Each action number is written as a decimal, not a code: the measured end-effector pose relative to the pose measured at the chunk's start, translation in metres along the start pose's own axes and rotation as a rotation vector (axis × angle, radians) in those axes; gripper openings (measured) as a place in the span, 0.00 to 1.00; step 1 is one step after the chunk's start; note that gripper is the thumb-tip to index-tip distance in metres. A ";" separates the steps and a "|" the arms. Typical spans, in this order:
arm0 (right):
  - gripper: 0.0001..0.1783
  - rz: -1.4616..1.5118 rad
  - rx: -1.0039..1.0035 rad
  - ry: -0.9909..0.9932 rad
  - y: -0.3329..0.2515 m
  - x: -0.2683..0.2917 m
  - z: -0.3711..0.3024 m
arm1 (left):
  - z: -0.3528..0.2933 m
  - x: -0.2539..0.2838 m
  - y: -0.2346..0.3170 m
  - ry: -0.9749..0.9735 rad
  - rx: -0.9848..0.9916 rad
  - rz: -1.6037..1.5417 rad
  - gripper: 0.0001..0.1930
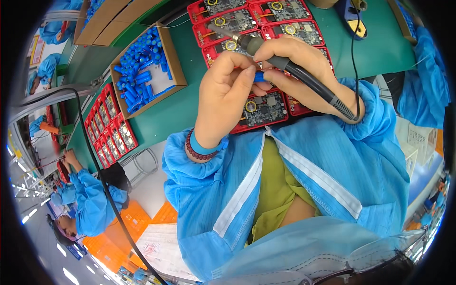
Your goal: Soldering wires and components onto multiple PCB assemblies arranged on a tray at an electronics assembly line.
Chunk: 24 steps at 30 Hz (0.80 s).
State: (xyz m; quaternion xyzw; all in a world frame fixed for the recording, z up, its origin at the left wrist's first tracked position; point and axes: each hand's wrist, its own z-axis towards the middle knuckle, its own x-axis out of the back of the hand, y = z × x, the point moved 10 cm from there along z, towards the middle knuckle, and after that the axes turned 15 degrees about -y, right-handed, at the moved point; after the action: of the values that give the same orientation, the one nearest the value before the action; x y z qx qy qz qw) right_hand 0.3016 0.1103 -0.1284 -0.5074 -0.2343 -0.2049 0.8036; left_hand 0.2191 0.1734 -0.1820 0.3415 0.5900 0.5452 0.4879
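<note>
A small blue cylindrical battery cell (259, 76) sits between my two hands, over the circuit boards. My left hand (222, 97) is closed, its thumb and fingers pinching the cell's left end. In my right hand (311, 59) lies a soldering iron (304, 76) with a black grip; its metal tip points to the upper left. The right thumb and fingertips also meet the cell's right end. Below and beyond the hands, red housings (259, 127) hold green-grey circuit boards (267, 109), several with a round part ringed in yellow. Some boards are partly hidden behind my hands.
A cardboard box (167, 54) of blue battery cells (142, 76) stands left on the green bench (161, 121). More red housings (110, 124) lie farther left. A soldering iron stand with a yellow sponge (357, 28) is at the upper right. The iron's cord (354, 47) runs beside my right wrist. Co-workers sit nearby.
</note>
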 end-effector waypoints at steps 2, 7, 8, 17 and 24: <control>0.18 -0.028 -0.041 0.026 0.006 0.002 -0.004 | 0.002 -0.006 -0.016 -0.045 0.130 0.063 0.06; 0.18 -0.012 -0.047 0.020 0.006 0.005 -0.005 | 0.003 -0.012 -0.023 -0.045 0.141 0.038 0.07; 0.18 0.013 -0.038 0.042 0.006 0.006 -0.005 | 0.003 -0.011 -0.022 -0.033 0.127 0.058 0.07; 0.20 0.056 -0.071 0.086 0.010 0.010 -0.014 | -0.001 0.001 0.001 0.129 -0.085 0.127 0.06; 0.17 -0.010 -0.027 0.086 0.011 0.008 -0.012 | -0.001 -0.004 -0.009 0.130 -0.014 0.224 0.05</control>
State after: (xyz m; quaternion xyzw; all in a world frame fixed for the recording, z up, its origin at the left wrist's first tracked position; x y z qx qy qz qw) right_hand 0.3163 0.1027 -0.1366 -0.5076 -0.1990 -0.2336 0.8051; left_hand 0.2210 0.1678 -0.1904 0.3655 0.5748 0.6214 0.3871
